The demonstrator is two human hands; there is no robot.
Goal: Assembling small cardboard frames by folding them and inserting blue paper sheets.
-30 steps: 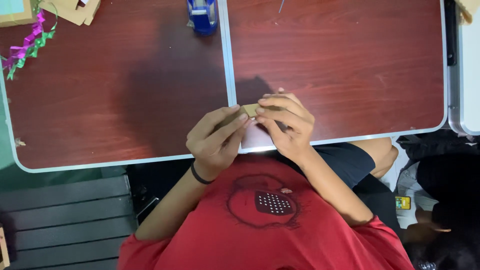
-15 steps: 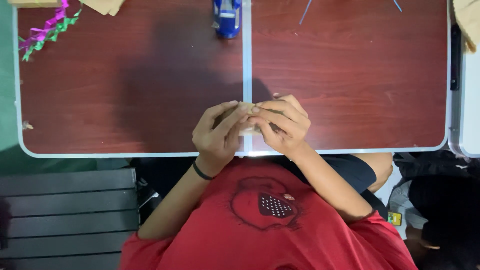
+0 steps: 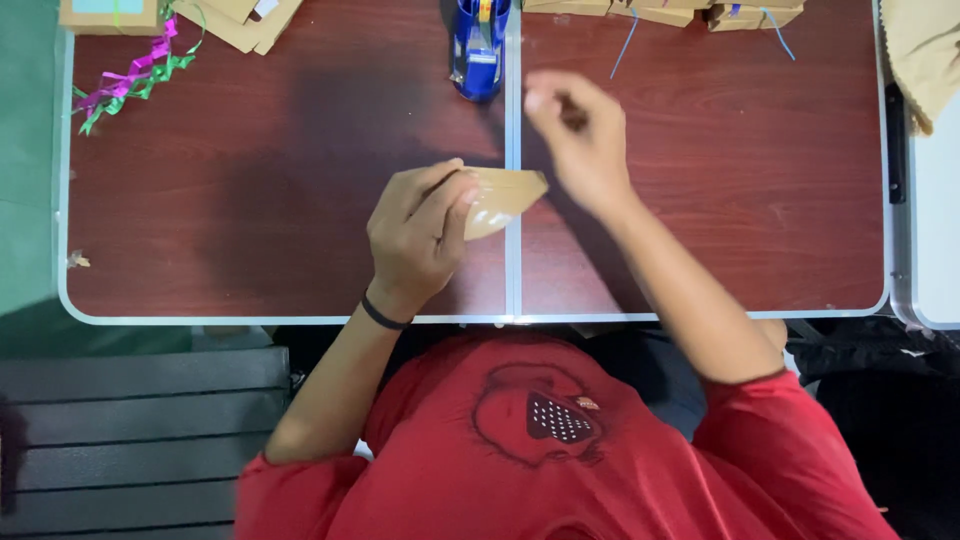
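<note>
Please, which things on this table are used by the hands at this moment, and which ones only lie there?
In use:
- tan paper piece, held by the left hand
- right hand, lifted, holding nothing visible

Lying about:
- blue tape dispenser
- pink and green ribbon
- brown boxes

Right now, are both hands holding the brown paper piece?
No, only the left hand holds the brown paper piece; the right hand is lifted away from it, toward the blue tape dispenser.
</note>
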